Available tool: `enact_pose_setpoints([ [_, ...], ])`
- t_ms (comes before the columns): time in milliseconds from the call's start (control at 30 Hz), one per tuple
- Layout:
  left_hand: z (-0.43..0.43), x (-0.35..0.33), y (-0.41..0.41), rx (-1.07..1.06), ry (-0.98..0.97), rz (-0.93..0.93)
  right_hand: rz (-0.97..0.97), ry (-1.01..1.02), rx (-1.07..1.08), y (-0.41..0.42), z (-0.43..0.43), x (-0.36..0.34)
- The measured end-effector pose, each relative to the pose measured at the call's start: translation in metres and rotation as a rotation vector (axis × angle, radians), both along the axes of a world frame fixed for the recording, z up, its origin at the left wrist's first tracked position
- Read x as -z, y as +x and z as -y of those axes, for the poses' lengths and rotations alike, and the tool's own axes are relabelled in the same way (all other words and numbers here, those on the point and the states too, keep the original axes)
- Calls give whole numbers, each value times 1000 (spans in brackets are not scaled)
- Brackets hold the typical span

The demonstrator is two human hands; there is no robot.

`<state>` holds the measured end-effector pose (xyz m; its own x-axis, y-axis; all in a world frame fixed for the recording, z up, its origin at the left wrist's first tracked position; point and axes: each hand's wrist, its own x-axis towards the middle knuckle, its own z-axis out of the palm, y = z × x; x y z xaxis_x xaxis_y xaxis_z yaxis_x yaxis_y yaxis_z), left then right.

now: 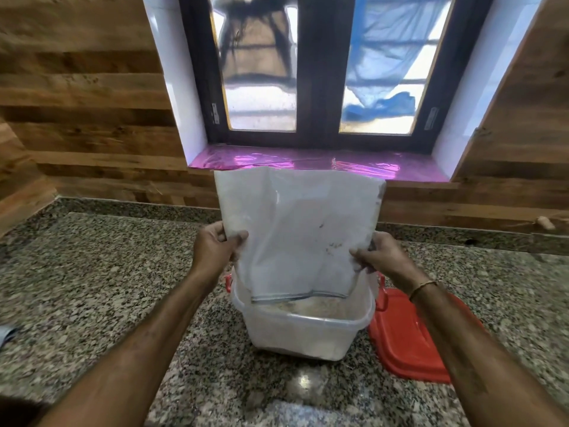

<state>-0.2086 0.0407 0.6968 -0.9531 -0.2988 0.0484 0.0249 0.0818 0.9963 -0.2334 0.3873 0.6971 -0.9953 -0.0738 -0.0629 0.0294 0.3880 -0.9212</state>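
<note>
Pinching the bag (295, 229) at its 9 and 3 o'clock edges, our left hand (215, 249) and right hand (383, 257) hold it mouth-down over the tub (308, 334) on the table (92, 288); we judge it light, limp, slippery.

Person, two arms in view. Both forearms are bare along their whole visible length, from frame edge to wrist. Left hand (215, 249): bare, fingers (238, 237) likewise. Right hand (383, 257): bare. Right wrist carries one thin bangle (424, 287), gold-coloured, a plain narrow band lying slightly slantwise across the wrist.
</note>
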Motion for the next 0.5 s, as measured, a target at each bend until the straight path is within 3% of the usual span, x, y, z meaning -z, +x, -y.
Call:
enact_pose_setpoints([
  [200, -5, -7, -17, -38, -303, 101, -14, 93, 20, -3, -6, 4],
  [333, 2, -12, -28, 57, 20, 155, -110, 54, 184, -16, -12, 2],
  [500, 32, -35, -44, 33, 89, 99, -118, -71, 248, -32, -6, -26],
])
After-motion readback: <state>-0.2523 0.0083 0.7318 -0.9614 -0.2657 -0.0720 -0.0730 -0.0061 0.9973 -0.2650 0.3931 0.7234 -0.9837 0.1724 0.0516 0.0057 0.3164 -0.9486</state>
